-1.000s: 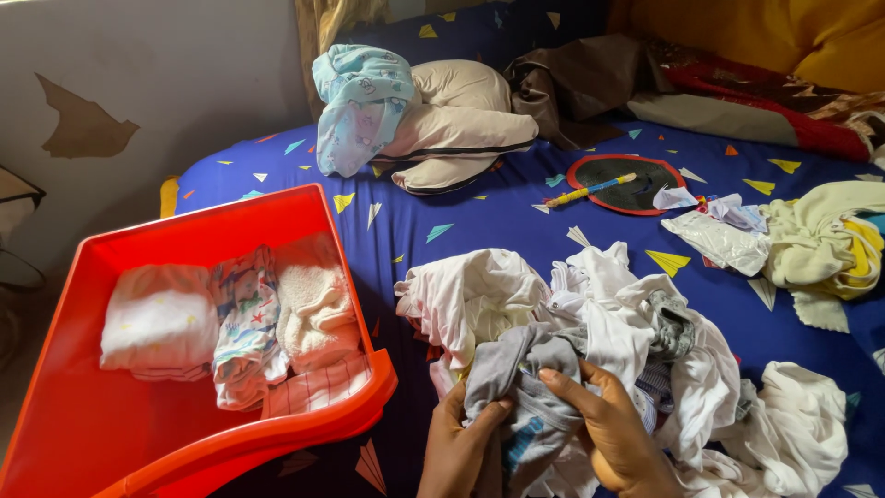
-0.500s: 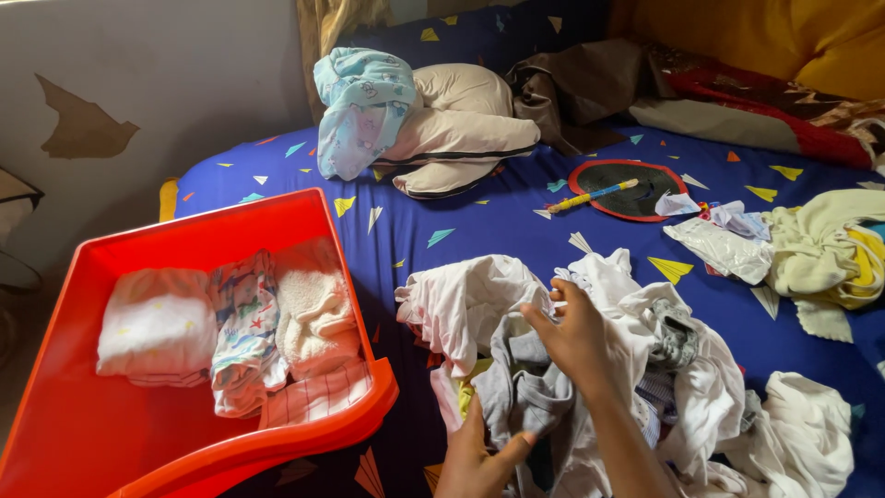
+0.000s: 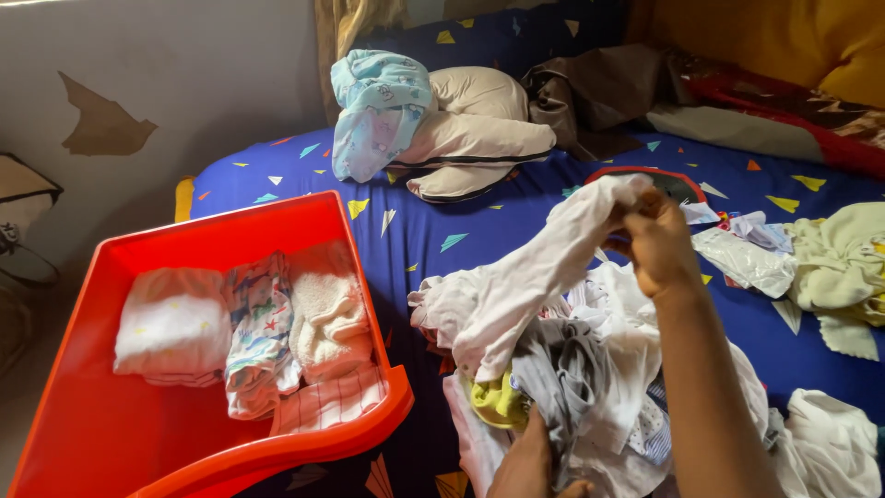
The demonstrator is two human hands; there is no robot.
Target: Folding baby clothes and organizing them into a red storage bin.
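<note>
**Sorting laundry on a blue bed**

Head view: The right hand (image 3: 656, 238) is raised above the heap, fingers pinched shut on one end of a white garment (image 3: 539, 272). The garment hangs stretched down and to the left from that grip, its lower end resting on the pile of clothes (image 3: 636, 387). The left hand (image 3: 527, 461) sits low at the bottom edge, pressed against a grey garment (image 3: 562, 369) in the pile; whether its fingers are closed on the cloth cannot be told, since most of the hand is cut off or hidden. A small yellow-green piece (image 3: 498, 403) lies just beside the grey one.

The pile lies on a blue bedsheet (image 3: 479, 221) printed with small triangles. To the left, a red bin (image 3: 304, 443) rests against the bed edge, holding folded clothes (image 3: 253, 337) in a row: a white one, a patterned one, a cream towel-like one and a striped one. Near the wall lies a beige pillow (image 3: 470, 129) with a light blue cloth (image 3: 378, 111) draped on its end. At the right are a clear plastic bag (image 3: 745, 261) and a pale yellow cloth (image 3: 839, 267).
</note>
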